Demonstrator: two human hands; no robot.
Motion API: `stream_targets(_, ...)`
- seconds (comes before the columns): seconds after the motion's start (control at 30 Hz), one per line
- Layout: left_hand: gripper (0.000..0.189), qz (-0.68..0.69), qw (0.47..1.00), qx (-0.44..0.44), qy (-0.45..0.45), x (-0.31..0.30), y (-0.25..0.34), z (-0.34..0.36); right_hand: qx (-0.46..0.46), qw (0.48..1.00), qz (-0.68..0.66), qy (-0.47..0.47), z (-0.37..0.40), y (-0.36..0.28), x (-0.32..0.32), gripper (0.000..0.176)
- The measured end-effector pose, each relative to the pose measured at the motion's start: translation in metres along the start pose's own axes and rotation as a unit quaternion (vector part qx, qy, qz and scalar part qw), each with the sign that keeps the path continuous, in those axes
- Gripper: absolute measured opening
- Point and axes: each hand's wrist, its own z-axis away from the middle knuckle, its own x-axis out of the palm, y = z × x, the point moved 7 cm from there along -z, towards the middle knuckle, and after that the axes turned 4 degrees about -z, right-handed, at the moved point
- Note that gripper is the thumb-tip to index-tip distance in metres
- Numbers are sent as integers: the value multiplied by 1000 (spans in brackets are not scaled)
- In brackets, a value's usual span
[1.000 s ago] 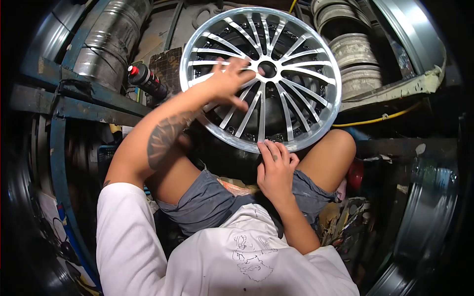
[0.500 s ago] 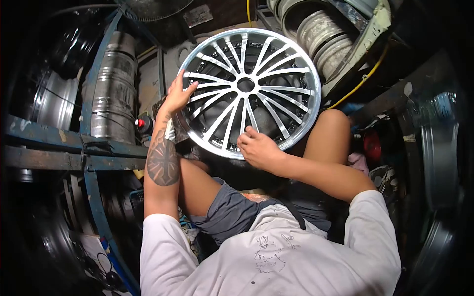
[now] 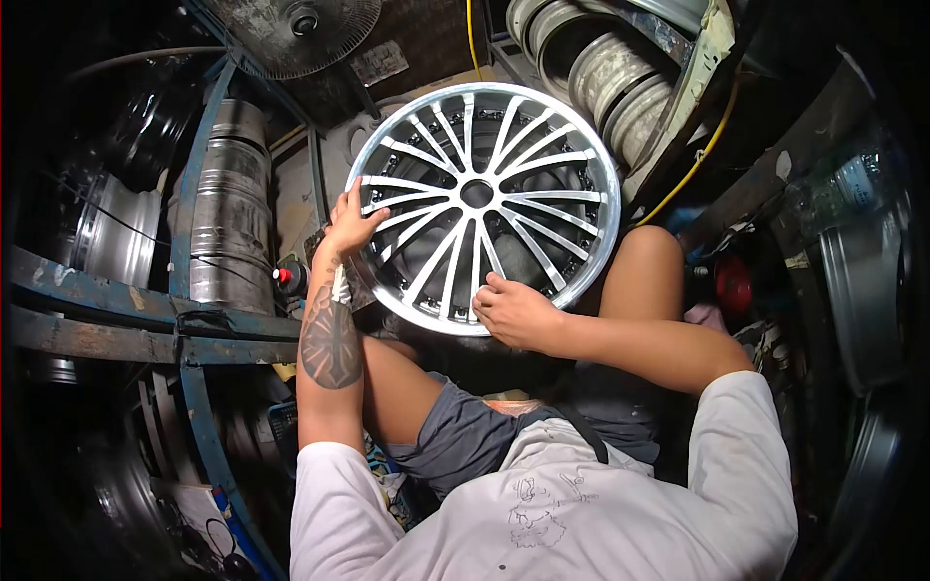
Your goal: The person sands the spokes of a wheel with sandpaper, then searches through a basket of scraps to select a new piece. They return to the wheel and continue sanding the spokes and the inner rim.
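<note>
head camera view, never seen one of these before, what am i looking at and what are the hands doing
There's no machine here: one person wears a camera on their head, pointing forward and down, so their white shirt fills the bottom. A large metal wheel with many spokes sits in front of their legs; what supports it is hidden. The left hand curls around its left edge. The right hand is on the near edge, though its grip is unclear. Around them are more wheels at upper right, a fan at the top and a red-capped bottle at left.
</note>
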Motion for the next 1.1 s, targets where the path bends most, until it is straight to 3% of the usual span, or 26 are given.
stream_targets(0.4,102,6,1000,9,6,2,-4,-6,-33,999,3,-24,-7,1,5,26)
stream_targets(0.63,103,17,1000,14,0,-3,4,-1,-2,1000,-7,-20,4,12,-18,24)
stream_targets(0.73,104,30,999,22,2,-3,3,-1,14,993,-1,-121,7,13,-12,33)
stream_targets(0.87,106,77,996,46,12,2,-6,-3,61,994,-71,-63,11,17,-8,46)
stream_targets(1.0,109,61,997,45,21,-7,5,3,79,985,-108,-106,3,21,-3,45)
stream_targets(1.1,111,46,999,24,12,-5,6,5,85,988,-113,-66,13,28,-10,43)
